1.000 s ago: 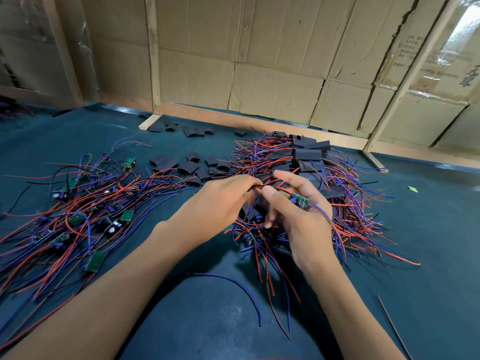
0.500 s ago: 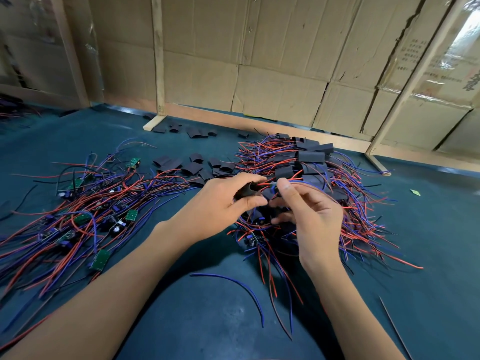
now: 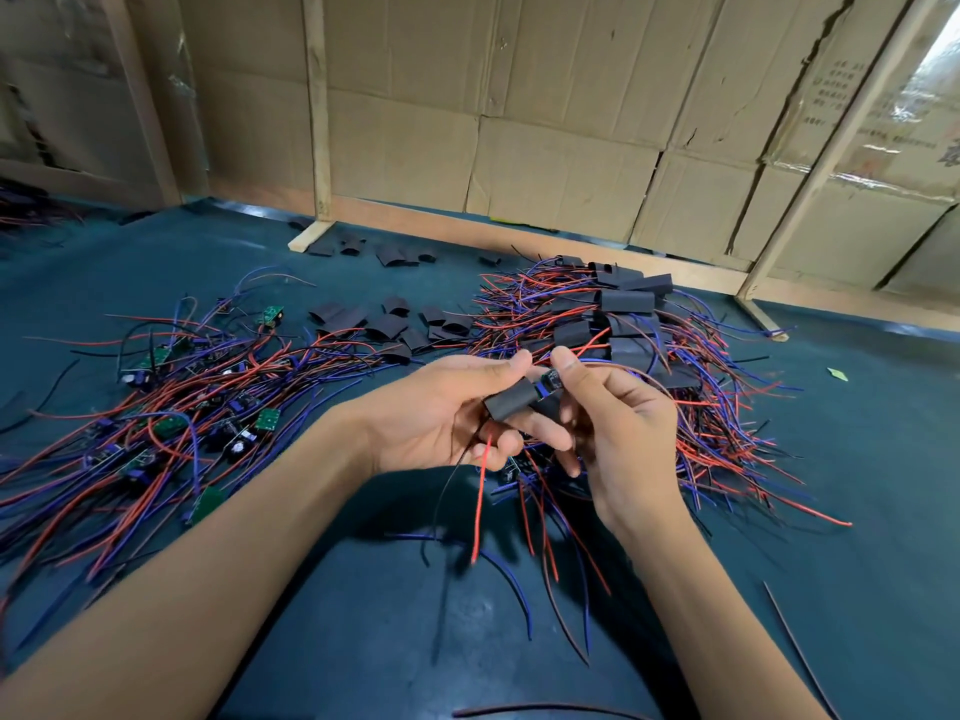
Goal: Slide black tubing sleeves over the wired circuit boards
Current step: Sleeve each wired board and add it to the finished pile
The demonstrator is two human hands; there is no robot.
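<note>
My left hand [image 3: 441, 413] grips a black tubing sleeve [image 3: 511, 405] between thumb and fingers, above the table. A wired circuit board [image 3: 550, 383] pokes out of the sleeve's right end, and my right hand [image 3: 618, 423] pinches it there. A red wire [image 3: 480, 506] and a black wire hang down from the sleeve's left end. Loose black sleeves [image 3: 384, 324] lie beyond my hands. Bare green boards with red and blue wires [image 3: 171, 407] are heaped at the left. A pile of sleeved boards [image 3: 628, 309] sits behind my right hand.
The dark teal table top [image 3: 415, 641] reaches a wooden frame [image 3: 317, 116] and cardboard wall [image 3: 545, 122] at the back. More sleeves [image 3: 363, 249] lie near the frame's foot. Loose wires [image 3: 509, 589] lie on the table below my hands.
Both hands have lifted off the pile toward me. The sleeve now covers most of the board, and red and black wires hang out of its left end.
</note>
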